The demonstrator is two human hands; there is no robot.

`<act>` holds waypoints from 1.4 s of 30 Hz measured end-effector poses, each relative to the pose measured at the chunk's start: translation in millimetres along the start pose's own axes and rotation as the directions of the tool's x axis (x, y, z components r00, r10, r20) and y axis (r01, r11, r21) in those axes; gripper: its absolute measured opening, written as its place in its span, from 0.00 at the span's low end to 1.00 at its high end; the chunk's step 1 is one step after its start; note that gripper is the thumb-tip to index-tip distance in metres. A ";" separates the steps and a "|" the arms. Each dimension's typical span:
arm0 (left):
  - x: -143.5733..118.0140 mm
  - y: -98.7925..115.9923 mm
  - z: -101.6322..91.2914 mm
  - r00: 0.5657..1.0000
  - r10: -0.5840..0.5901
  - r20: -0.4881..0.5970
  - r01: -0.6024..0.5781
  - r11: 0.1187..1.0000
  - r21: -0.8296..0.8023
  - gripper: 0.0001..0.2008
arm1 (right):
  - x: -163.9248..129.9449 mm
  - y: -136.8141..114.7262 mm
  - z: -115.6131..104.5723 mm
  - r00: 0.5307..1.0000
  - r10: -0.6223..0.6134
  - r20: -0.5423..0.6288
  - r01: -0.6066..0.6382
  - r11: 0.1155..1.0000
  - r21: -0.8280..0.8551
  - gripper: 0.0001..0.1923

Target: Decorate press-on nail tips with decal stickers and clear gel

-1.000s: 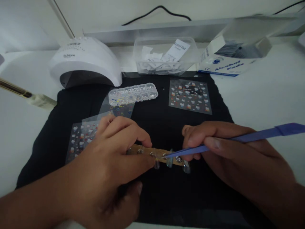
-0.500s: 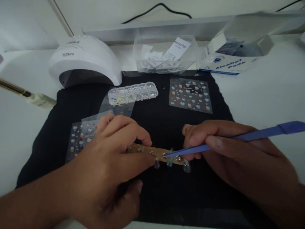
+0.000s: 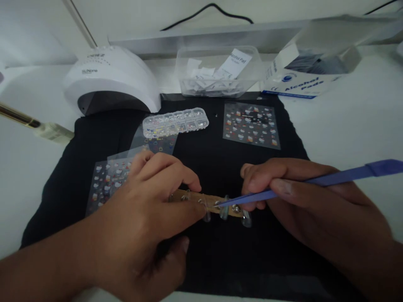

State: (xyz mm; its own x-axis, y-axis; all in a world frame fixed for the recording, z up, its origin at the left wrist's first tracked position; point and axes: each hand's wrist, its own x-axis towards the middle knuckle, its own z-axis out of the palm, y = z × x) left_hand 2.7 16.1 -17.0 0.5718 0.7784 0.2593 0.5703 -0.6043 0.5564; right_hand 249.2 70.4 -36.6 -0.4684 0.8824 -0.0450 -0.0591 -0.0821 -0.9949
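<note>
My left hand (image 3: 141,205) has its fingers closed on a narrow tan strip (image 3: 194,196), thumb along the near edge and a finger on the far edge. Several clear nail tips sit along the strip beside small round metal pieces; one nail tip (image 3: 247,219) hangs at the right end and a greenish one (image 3: 224,210) is left of it. My right hand (image 3: 283,184) grips blue tweezers (image 3: 330,177). Their point is at the strip, close to my left thumb; whether anything is between the tips cannot be made out. The strip's left end is hidden under my left hand.
On the black mat (image 3: 201,163) lie a clear compartment case (image 3: 176,122) of small gems and sticker sheets (image 3: 252,126). A white nail lamp (image 3: 116,79), a clear tub (image 3: 217,90) of alcohol pads and an alcohol pad box (image 3: 302,86) stand behind. A brush (image 3: 53,132) is at left.
Almost nothing differs. Both hands, the strip and the tweezers stay in practically the same place.
</note>
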 end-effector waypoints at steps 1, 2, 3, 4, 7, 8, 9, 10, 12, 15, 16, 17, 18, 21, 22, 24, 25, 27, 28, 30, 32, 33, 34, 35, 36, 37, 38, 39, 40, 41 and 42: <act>-0.1 -0.2 0.2 1.000 -0.001 -0.003 0.001 1.000 -0.005 0.18 | 0.2 -0.2 0.3 1.000 0.002 -0.001 -0.002 1.000 -0.002 0.08; -0.3 -0.3 0.4 1.000 -0.001 -0.007 0.000 1.000 -0.012 0.18 | 0.5 -0.5 0.7 1.000 0.001 -0.001 -0.001 1.000 -0.004 0.08; -0.4 -0.4 0.6 1.000 0.000 -0.011 0.000 1.000 -0.020 0.19 | 0.8 -0.9 1.1 1.000 0.001 -0.002 -0.001 1.000 -0.008 0.08; -0.5 -0.4 0.7 1.000 0.001 -0.013 -0.002 1.000 -0.024 0.19 | 1.2 -1.4 1.6 1.000 0.000 -0.002 0.000 1.000 -0.012 0.08; -0.6 -0.4 0.7 1.000 0.004 -0.005 -0.005 1.000 -0.023 0.19 | 1.6 -2.7 2.2 1.000 0.007 -0.003 -0.007 1.000 -0.027 0.09; -0.5 -0.3 0.6 1.000 0.001 -0.005 -0.001 1.000 -0.022 0.18 | 1.5 -2.9 2.1 1.000 0.008 -0.003 -0.008 1.000 -0.028 0.09; -0.4 -0.3 0.6 1.000 -0.003 -0.006 0.003 1.000 -0.022 0.18 | 1.3 -3.0 1.9 1.000 0.011 -0.006 -0.011 1.000 -0.025 0.08; -0.3 -0.4 0.7 1.000 -0.007 -0.007 0.006 1.000 -0.023 0.18 | 1.2 -3.0 1.5 1.000 0.013 -0.008 -0.013 1.000 -0.021 0.08; -0.2 -0.6 0.8 1.000 -0.008 -0.012 0.008 1.000 -0.028 0.17 | 1.2 -2.7 0.6 1.000 0.016 -0.013 -0.017 1.000 -0.009 0.08; -0.3 -1.2 0.8 1.000 -0.007 -0.010 0.007 1.000 -0.030 0.15 | 2.0 -2.6 0.0 1.000 0.004 -0.018 -0.004 1.000 0.012 0.08; -0.3 -1.4 0.7 1.000 -0.006 -0.008 0.006 1.000 -0.030 0.15 | 2.4 -2.7 0.1 1.000 -0.003 -0.018 0.003 1.000 0.016 0.08; -0.2 -1.5 0.6 1.000 -0.006 -0.005 0.006 1.000 -0.029 0.14 | 2.8 -3.0 0.4 1.000 -0.005 -0.017 0.005 1.000 0.018 0.08; -0.1 -1.6 0.5 1.000 -0.007 -0.002 0.007 1.000 -0.027 0.14 | 3.3 -3.3 0.8 1.000 -0.004 -0.018 0.005 1.000 0.016 0.08; 0.1 -1.4 0.6 1.000 -0.009 0.000 0.009 1.000 -0.016 0.14 | 4.5 -3.7 1.3 0.998 0.005 -0.065 -0.004 1.000 0.020 0.09; 0.2 -1.2 0.8 1.000 -0.006 -0.004 0.006 1.000 -0.012 0.14 | 5.1 -3.4 1.0 0.996 0.003 -0.087 -0.001 1.000 0.027 0.08; 0.1 -0.7 1.4 1.000 0.005 -0.002 -0.005 1.000 -0.002 0.14 | 6.6 -2.1 -0.2 0.994 -0.015 -0.109 0.021 0.999 0.050 0.08; 0.1 -0.4 1.6 1.000 0.007 0.008 -0.007 1.000 0.007 0.15 | 7.5 -1.1 -1.1 0.993 -0.038 -0.109 0.046 0.997 0.066 0.08; 0.3 0.1 2.0 0.999 -0.002 0.038 0.001 0.999 0.032 0.18 | 9.5 1.1 -3.1 0.990 -0.089 -0.105 0.100 0.990 0.101 0.08; 0.6 0.3 2.1 0.998 -0.013 0.053 0.010 0.999 0.043 0.19 | 10.4 2.2 -4.0 0.989 -0.105 -0.102 0.117 0.986 0.115 0.08; 1.4 0.7 2.3 0.996 -0.031 0.086 0.026 0.998 0.057 0.22 | 12.0 4.2 -5.3 0.986 -0.123 -0.109 0.138 0.980 0.140 0.08; 2.2 1.1 2.4 0.992 -0.037 0.119 0.029 0.997 0.065 0.23 | 12.7 5.7 -6.2 0.985 -0.133 -0.109 0.150 0.976 0.157 0.08; 2.4 1.1 2.3 0.991 -0.038 0.131 0.029 0.997 0.068 0.23 | 12.9 6.2 -6.5 0.984 -0.142 -0.108 0.158 0.974 0.162 0.08; 2.3 1.1 2.2 0.990 -0.038 0.137 0.029 0.997 0.070 0.22 | 13.0 6.5 -6.7 0.983 -0.152 -0.107 0.168 0.972 0.167 0.08; 2.0 1.0 2.0 0.990 -0.038 0.139 0.029 0.997 0.066 0.22 | 13.1 6.6 -6.8 0.983 -0.153 -0.105 0.169 0.971 0.166 0.09; 1.4 0.8 1.6 0.990 -0.040 0.137 0.032 0.998 0.056 0.22 | 13.2 6.5 -6.8 0.983 -0.155 -0.103 0.171 0.971 0.165 0.09; 0.7 0.5 1.2 0.991 -0.040 0.130 0.036 0.999 0.038 0.23 | 13.4 6.3 -6.8 0.982 -0.157 -0.105 0.173 0.971 0.167 0.09; 0.1 0.1 0.7 0.992 -0.043 0.117 0.042 0.999 0.015 0.23 | 13.6 5.9 -6.6 0.982 -0.156 -0.108 0.173 0.970 0.170 0.09; -0.3 -0.3 0.2 0.994 -0.046 0.094 0.047 0.999 -0.009 0.23 | 14.0 5.4 -6.3 0.982 -0.155 -0.111 0.173 0.969 0.176 0.09; -0.4 -0.6 0.0 0.996 -0.053 0.066 0.055 0.998 -0.028 0.21 | 14.6 4.8 -5.9 0.982 -0.152 -0.114 0.171 0.969 0.180 0.08; -0.1 -0.8 0.0 0.997 -0.063 0.039 0.064 0.997 -0.039 0.20 | 15.2 4.1 -5.5 0.982 -0.148 -0.116 0.168 0.968 0.184 0.08; 0.7 -0.8 0.5 0.997 -0.072 0.013 0.073 0.997 -0.040 0.18 | 15.9 3.4 -4.9 0.982 -0.143 -0.122 0.164 0.968 0.189 0.08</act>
State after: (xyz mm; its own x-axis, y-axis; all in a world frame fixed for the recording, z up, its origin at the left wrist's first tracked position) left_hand 3.0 17.1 -17.7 0.5365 0.8178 0.2084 0.5863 -0.5388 0.6049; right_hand 245.9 86.4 -41.1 -0.3438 0.9350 0.0866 -0.3005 -0.0222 -0.9535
